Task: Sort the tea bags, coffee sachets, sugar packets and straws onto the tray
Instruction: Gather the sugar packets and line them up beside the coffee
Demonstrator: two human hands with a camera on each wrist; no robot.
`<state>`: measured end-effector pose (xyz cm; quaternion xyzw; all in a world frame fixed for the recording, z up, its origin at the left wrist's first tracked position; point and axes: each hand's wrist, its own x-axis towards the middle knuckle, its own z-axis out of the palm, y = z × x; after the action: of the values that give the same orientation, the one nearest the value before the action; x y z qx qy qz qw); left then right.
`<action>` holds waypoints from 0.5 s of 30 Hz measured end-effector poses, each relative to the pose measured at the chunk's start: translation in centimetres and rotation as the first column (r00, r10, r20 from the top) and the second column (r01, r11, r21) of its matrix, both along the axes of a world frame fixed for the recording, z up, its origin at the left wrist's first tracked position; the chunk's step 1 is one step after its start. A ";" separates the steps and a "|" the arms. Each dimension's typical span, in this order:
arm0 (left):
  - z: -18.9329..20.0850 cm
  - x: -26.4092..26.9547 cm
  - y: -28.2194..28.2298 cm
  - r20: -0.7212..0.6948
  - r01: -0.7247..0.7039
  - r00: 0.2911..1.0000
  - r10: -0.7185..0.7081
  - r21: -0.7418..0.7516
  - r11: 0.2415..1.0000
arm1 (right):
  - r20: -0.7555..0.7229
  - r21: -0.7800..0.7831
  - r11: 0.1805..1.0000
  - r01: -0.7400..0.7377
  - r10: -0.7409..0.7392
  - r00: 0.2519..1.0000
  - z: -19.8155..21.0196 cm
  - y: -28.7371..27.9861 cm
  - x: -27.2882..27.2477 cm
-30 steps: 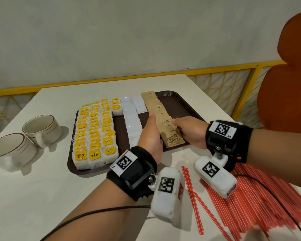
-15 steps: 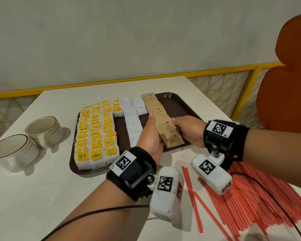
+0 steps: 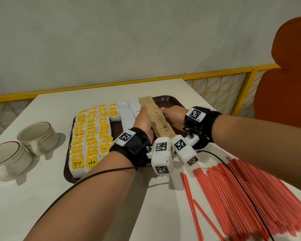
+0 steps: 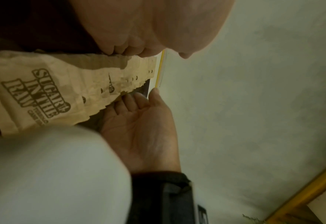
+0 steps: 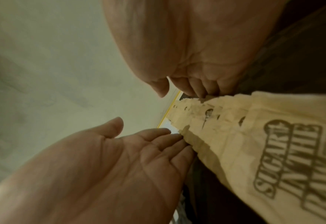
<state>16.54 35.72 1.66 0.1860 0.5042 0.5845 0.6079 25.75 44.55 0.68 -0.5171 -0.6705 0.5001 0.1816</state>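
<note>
We press flat, open left hand (image 3: 143,120) and right hand (image 3: 174,114) against the sugar packets (image 3: 156,119) between them; squeezing hard could buckle the row.

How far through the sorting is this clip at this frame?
Done: tea bags and white sachets sit in rows on the tray. In hand: left hand and right hand press straight fingers against the sides of the sugar packets row. Left: the straws, all lying on the table.

Even indoor light; dim, blurred, edge-warped wrist views.
</note>
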 end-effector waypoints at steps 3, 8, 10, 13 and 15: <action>0.0 -0.2 0.3 -0.019 0.005 1.000 -0.005 -0.002 1.000 | 0.037 0.004 1.000 -0.028 0.028 0.999 -0.5 0.6 -0.3; -0.6 -0.6 0.9 -0.038 0.008 0.999 -0.009 -0.020 1.000 | 0.192 -0.016 0.999 -0.050 0.052 0.980 1.1 -0.9 -0.7; -0.7 -0.6 1.0 -0.042 0.006 0.999 -0.007 -0.028 1.000 | 0.258 0.062 0.998 0.004 -0.020 0.966 2.3 -1.6 -0.7; -0.5 -0.3 0.4 -0.037 -0.006 0.999 0.005 -0.021 1.000 | 0.367 0.170 0.981 -0.096 0.027 0.930 2.9 -1.7 -0.9; 0.0 -0.3 0.3 -0.006 -0.015 1.000 0.015 -0.019 1.000 | 0.317 0.114 0.991 -0.065 0.026 0.948 1.8 -0.9 -0.8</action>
<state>16.23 36.01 1.69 0.1781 0.5129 0.5835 0.6039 24.96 43.69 2.52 -0.5625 -0.7322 0.3728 0.0921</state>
